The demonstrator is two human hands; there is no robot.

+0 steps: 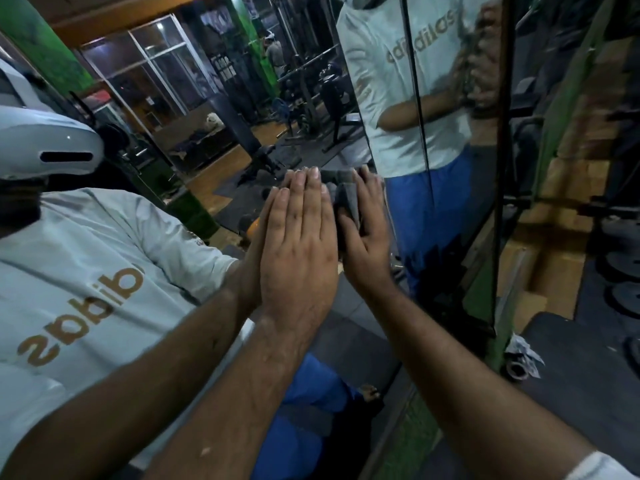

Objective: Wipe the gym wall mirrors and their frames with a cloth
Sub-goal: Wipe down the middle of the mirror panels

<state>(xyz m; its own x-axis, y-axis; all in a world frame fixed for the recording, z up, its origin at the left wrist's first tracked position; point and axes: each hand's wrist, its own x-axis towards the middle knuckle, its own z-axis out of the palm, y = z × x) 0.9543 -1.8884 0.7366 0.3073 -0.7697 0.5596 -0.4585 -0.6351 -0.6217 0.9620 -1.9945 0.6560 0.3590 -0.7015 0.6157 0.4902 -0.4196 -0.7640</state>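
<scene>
A large wall mirror (166,109) fills the left and shows the gym and my own reflection. A second mirror panel (446,209) meets it at an angle on the right, bounded by a dark vertical frame strip (498,188). My left hand (301,247) lies flat on the left mirror's glass, fingers straight and together, touching its reflection. My right hand (370,237) holds a folded grey cloth (346,197) against the glass near where the two panels meet. Its thumb lies over the cloth and its fingers point up. Much of the cloth is hidden behind that hand.
Black weight plates (623,271) are stacked on the floor at the far right. Crumpled paper and a small round object (521,362) lie at the base of the frame strip. A wooden block wall (575,161) rises behind. Dark floor mat (571,393) spreads at lower right.
</scene>
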